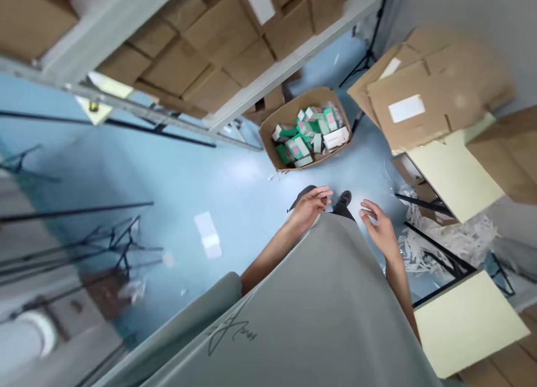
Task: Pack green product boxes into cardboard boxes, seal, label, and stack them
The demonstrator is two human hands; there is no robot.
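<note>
My left hand (311, 207) hangs in front of my shirt with its fingers loosely stretched and nothing in it. To its right, my right hand (378, 226) is held in the air, fingers apart and slightly curled, also holding nothing. The two hands do not touch. Beyond them on the floor stands an open cardboard box (268, 138). Inside it lie several small green and white cartons (297, 146) and a white carton (335, 137). Neither hand reaches the box.
Shelves with stacked brown boxes (218, 29) run along the upper left. Flattened cardboard (440, 85) lies on a pale yellow board (457, 174) at right, near shredded white paper (465, 236). White sheets (207, 235) lie on the blue floor (176, 174). Black-legged tables (121, 247) blur at left.
</note>
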